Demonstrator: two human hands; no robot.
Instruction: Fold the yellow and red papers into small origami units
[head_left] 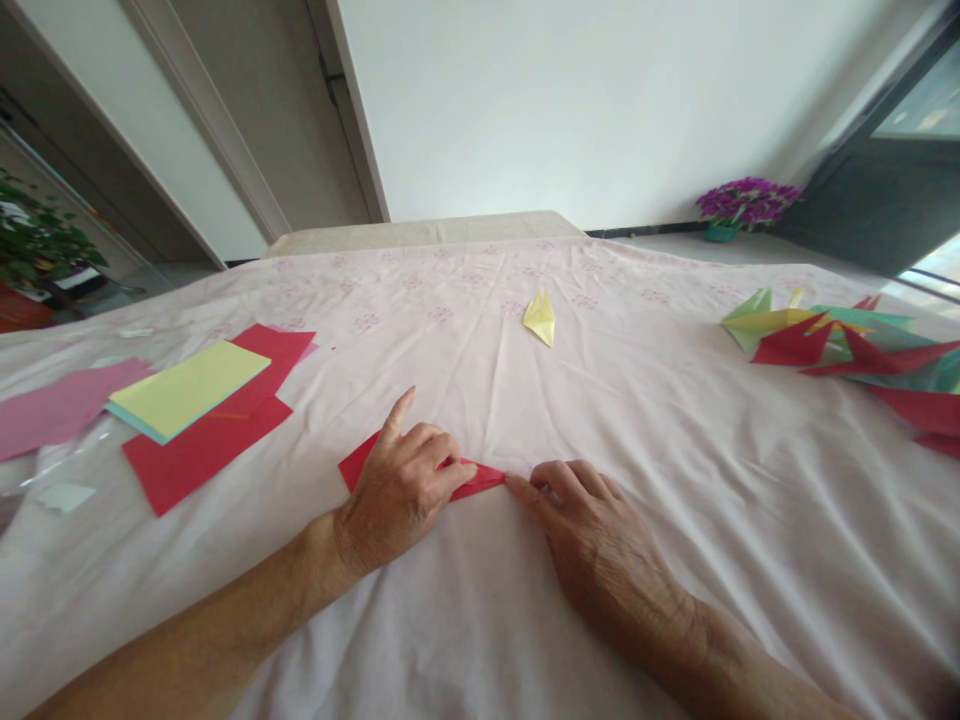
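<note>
A folded red paper lies flat on the pink cloth in front of me. My left hand rests on top of it, fingers pressing it down and the forefinger pointing away. My right hand lies palm down just to its right, with a fingertip touching the paper's pointed right end. Most of the red paper is hidden under my left hand.
A stack of red, yellow and blue sheets and pink sheets lie at the left. A small folded yellow piece sits farther back. A pile of folded red, green and yellow pieces lies at the right. Purple flowers stand by the far wall.
</note>
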